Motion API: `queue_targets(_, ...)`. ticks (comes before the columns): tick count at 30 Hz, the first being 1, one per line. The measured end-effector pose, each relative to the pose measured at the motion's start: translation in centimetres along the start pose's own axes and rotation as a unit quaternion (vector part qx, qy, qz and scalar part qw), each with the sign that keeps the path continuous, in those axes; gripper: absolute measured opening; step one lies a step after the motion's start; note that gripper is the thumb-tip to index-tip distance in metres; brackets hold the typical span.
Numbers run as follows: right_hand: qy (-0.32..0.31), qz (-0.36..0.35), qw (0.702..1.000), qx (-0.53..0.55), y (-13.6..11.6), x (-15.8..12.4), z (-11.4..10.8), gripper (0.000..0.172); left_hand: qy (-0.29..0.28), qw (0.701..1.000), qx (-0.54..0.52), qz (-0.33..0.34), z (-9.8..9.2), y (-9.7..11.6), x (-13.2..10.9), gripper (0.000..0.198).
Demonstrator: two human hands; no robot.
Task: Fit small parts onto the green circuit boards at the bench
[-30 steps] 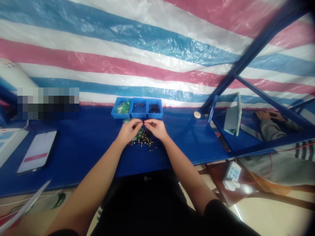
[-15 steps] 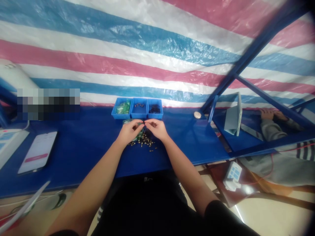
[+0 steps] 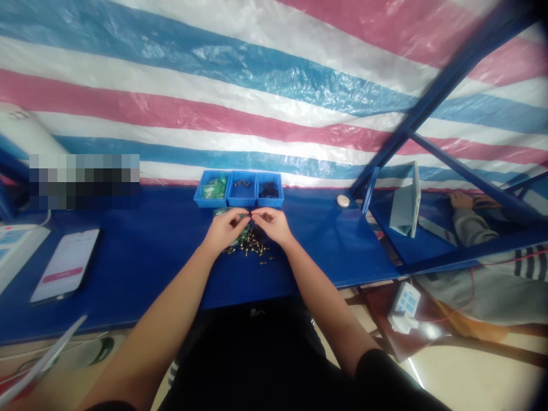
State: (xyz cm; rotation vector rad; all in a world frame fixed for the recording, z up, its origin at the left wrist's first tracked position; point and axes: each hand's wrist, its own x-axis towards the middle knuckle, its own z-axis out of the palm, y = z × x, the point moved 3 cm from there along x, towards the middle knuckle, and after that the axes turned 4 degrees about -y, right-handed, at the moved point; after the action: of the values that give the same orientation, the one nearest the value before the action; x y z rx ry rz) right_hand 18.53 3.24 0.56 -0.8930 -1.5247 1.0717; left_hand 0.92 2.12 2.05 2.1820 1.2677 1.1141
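Observation:
My left hand [image 3: 225, 229] and my right hand [image 3: 273, 223] meet almost fingertip to fingertip over the blue table [image 3: 162, 251]. Both are closed in a pinch; a small dark bit shows between the fingertips, too small to name. Beneath them lies a pile of small brass-coloured metal parts [image 3: 252, 246], with green plastic pieces partly hidden by my left hand. Just beyond my fingers stand three joined blue bins: the left bin [image 3: 197, 197] holds green bagged pieces, the middle bin [image 3: 242, 201] a few small metal parts, the right bin [image 3: 276, 202] small black pieces.
A phone [image 3: 66, 265] and a white power strip [image 3: 21, 251] lie at the left. To the right are a round whitish object [image 3: 343, 200], a blue metal frame [image 3: 406, 134] and a tablet-like panel [image 3: 406, 200]. Behind the frame rests another person's hand [image 3: 462, 200]. Striped sheeting [image 3: 257, 85] hangs behind.
My hands stay nearly still, still pinched together above the pile. The other person's hands at the right have shifted slightly.

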Motion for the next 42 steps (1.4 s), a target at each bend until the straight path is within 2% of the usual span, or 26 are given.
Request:
queue_targets(28,-0.008,0.019,1.0,-0.004,0.22,0.02,0.08,0.033,0.013,1.0,0.007,0.008,-0.05,0.0,0.04,0.028)
queue_targets(35,-0.004,0.017,1.0,-0.003,0.21,0.07,0.14,0.032,-0.004,1.0,0.012,-0.005,-0.06,-0.16,0.03,0.027)
queue_targets(42,-0.003,0.017,1.0,0.003,0.12,0.07,0.09,0.031,0.013,1.0,0.0,0.005,-0.06,-0.11,0.02,0.027)
